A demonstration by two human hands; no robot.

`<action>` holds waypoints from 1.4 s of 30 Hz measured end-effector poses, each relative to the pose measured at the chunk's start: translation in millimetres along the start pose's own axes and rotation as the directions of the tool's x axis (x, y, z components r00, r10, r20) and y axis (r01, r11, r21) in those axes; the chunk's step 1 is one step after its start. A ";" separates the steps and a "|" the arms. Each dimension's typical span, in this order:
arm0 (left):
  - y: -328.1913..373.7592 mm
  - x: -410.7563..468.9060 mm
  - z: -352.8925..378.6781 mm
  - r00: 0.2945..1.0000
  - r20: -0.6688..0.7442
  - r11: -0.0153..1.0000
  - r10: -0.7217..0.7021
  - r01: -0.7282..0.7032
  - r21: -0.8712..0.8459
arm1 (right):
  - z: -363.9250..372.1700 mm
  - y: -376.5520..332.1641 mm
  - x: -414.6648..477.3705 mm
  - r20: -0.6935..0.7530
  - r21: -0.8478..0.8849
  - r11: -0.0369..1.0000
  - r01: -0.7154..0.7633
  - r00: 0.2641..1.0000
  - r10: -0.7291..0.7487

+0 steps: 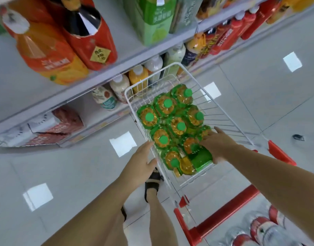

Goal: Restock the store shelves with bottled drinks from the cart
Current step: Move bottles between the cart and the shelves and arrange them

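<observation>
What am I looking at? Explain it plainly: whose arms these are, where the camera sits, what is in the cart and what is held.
No machine here: a person wears one camera on the head, looking down, so the arms are their own. The left hand touches the side of the white wire cart, fingers straight. The right hand lies on the green-capped bottles packed in it. Most stand upright; one bottle on its side is by that hand. Neither hand plainly grips anything. The shelves on the left hold other drinks.
</observation>
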State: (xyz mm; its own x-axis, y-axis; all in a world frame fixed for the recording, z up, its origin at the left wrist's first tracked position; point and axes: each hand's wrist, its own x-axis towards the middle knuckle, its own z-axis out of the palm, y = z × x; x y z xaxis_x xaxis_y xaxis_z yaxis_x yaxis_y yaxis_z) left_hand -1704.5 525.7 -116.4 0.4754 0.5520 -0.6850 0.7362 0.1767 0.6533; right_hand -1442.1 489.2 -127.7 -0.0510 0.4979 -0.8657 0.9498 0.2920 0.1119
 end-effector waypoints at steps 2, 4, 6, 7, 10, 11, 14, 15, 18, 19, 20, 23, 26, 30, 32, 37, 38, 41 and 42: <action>7.3 -7.2 -2.6 1.000 -0.001 1.000 0.011 -0.011 -0.028 | -5.2 -0.7 -6.0 -0.002 -0.003 1.000 0.030 1.000 -0.030; 19.6 -19.4 -8.3 1.000 -0.012 0.999 0.027 -0.028 -0.042 | -11.7 -1.2 -23.4 -0.042 0.091 0.996 0.008 0.999 -0.004; 33.5 -34.5 -15.9 0.998 -0.042 0.996 0.056 -0.059 -0.070 | -23.7 -1.8 -51.7 -0.120 0.213 0.976 -0.041 0.990 0.068; 40.7 -43.6 -20.2 0.995 -0.064 0.993 0.077 -0.082 -0.084 | -30.3 -3.1 -67.0 -0.161 0.286 0.956 -0.064 0.980 0.113; 63.5 -69.8 -34.7 0.983 -0.140 0.983 0.122 -0.139 -0.120 | -54.6 -12.1 -109.4 -0.295 0.538 0.837 -0.093 0.910 0.291; 71.1 -77.6 -39.5 0.981 -0.156 0.979 0.119 -0.142 -0.145 | -64.7 -17.6 -121.3 -0.321 0.615 0.783 -0.091 0.878 0.354; 96.6 -108.8 -61.2 0.984 -0.160 0.936 0.080 -0.130 -0.328 | -102.4 -42.2 -152.6 -0.437 0.737 0.676 0.012 0.772 0.462; 105.6 -120.6 -69.3 0.985 -0.159 0.903 0.067 -0.128 -0.410 | -116.6 -52.8 -161.7 -0.483 0.752 0.656 0.070 0.736 0.475; 126.3 -156.5 -93.5 0.980 -0.195 0.731 0.038 -0.160 -0.663 | -158.6 -91.3 -184.8 -0.643 0.709 0.661 0.246 0.610 0.462; 129.8 -167.8 -101.8 0.977 -0.211 0.655 0.029 -0.178 -0.734 | -172.1 -105.1 -191.7 -0.694 0.670 0.687 0.282 0.567 0.444; 131.1 -177.8 -109.6 0.970 -0.244 0.588 0.025 -0.211 -0.781 | -184.7 -118.6 -196.6 -0.739 0.626 0.717 0.307 0.528 0.419; 119.6 -202.5 -137.8 0.920 -0.388 0.460 -0.049 -0.324 -0.827 | -219.8 -155.1 -203.2 -0.838 0.492 0.787 0.373 0.448 0.312; 99.5 -226.0 -172.6 0.882 -0.461 0.404 -0.099 -0.387 -0.829 | -252.2 -187.1 -203.5 -0.882 0.398 0.796 0.456 0.428 0.195; 77.5 -255.5 -215.2 0.811 -0.563 0.342 -0.157 -0.490 -0.802 | -293.2 -229.3 -205.2 -0.924 0.289 0.791 0.539 0.374 0.082; 65.3 -265.3 -234.9 0.758 -0.625 0.297 -0.186 -0.563 -0.771 | -309.3 -248.4 -205.1 -0.945 0.196 0.788 0.584 0.326 -0.007; 27.0 -291.1 -281.2 0.536 -0.833 0.533 -0.134 -0.670 -0.517 | -350.1 -270.4 -202.9 -0.920 0.153 0.734 0.662 0.365 -0.138; 22.0 -296.5 -290.5 0.478 -0.875 0.602 -0.072 -0.679 -0.420 | -358.9 -270.3 -199.7 -0.915 0.175 0.740 0.650 0.385 -0.122; 10.6 -308.5 -319.1 0.364 -0.928 0.773 0.083 -0.611 -0.171 | -383.2 -262.4 -182.4 -0.857 0.338 0.744 0.576 0.516 -0.010; 6.3 -309.9 -329.6 0.331 -0.935 0.801 0.123 -0.590 -0.104 | -391.2 -258.5 -175.3 -0.828 0.395 0.742 0.542 0.560 0.032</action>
State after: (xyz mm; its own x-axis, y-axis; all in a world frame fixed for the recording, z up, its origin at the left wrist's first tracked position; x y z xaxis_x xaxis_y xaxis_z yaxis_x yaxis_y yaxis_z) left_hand -2006.0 624.4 206.2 -0.2025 0.9670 0.1548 0.2595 -0.0994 0.9606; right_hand -1799.3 645.9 186.0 -0.2540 0.9641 -0.0776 0.7986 0.1638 -0.5791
